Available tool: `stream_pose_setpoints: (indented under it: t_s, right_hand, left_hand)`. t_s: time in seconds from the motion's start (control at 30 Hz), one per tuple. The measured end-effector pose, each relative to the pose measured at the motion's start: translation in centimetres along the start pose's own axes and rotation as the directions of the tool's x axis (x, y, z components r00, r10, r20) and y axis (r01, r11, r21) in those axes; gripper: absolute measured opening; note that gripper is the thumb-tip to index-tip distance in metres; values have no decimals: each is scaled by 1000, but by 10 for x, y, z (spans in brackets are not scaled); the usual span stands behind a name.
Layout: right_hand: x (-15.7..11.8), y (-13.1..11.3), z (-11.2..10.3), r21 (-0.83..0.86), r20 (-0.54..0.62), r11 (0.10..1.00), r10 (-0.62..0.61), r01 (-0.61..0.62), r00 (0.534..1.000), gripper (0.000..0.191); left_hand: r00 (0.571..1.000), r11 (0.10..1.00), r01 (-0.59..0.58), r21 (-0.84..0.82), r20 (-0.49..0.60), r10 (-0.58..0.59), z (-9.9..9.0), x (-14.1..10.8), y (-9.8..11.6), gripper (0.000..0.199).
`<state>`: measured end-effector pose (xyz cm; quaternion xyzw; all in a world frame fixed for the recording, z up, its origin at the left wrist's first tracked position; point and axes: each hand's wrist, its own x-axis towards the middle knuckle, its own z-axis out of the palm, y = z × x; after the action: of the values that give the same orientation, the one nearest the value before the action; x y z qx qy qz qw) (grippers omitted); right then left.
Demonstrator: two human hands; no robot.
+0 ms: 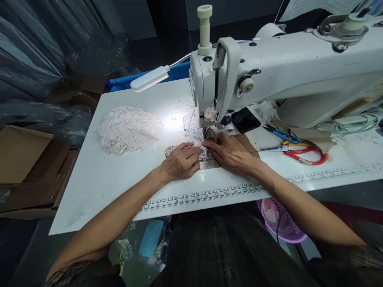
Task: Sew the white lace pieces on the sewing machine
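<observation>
A piece of white lace point(198, 138) lies on the sewing machine's bed, under and beside the presser foot point(206, 133). My left hand point(183, 160) rests on its left part, fingers together and bent, pressing it down. From the right, my right hand point(231, 152) grips the lace's edge close to the presser foot with thumb and forefinger; the fingertips partly hide the edge. The white sewing machine point(203, 79) stands over both hands. To the left, a bundled heap of the same lace point(128, 129) sits on the white table point(98, 191).
A lit lamp point(150, 79) hangs over the lace. Right of my right hand lie red-handled scissors point(308, 154), blue thread snips point(284, 134) and a black phone point(247, 119). A printed ruler point(209, 196) runs along the front edge. A purple basket point(283, 223) stands below.
</observation>
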<state>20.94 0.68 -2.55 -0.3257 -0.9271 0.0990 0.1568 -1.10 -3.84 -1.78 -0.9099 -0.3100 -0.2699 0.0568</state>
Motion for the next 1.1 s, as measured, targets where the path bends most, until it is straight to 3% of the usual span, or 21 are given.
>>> stream_pose_setpoints:
  t_s: [0.27, 0.67, 0.83, 1.1]
  right_hand:
    - [-7, 15, -9, 324, -22, 943, -69, 72, 997, 43]
    - [-6, 15, -4, 299, -31, 952, -61, 67, 998, 40]
    - [-8, 11, -13, 324, -9, 945, -36, 37, 999, 41]
    - [-9, 6, -18, 236, 76, 965, -137, 115, 988, 42]
  left_hand:
    - [1000, 1000, -6, 8, -18, 6, 1, 0, -1, 11]
    - [999, 999, -34, 12, 5, 34, -2, 0, -1, 8]
    - [999, 999, -35, 36, 14, 34, -2, 1, 0, 7]
    - [999, 999, -15, 43, 34, 14, -3, 1, 2, 10]
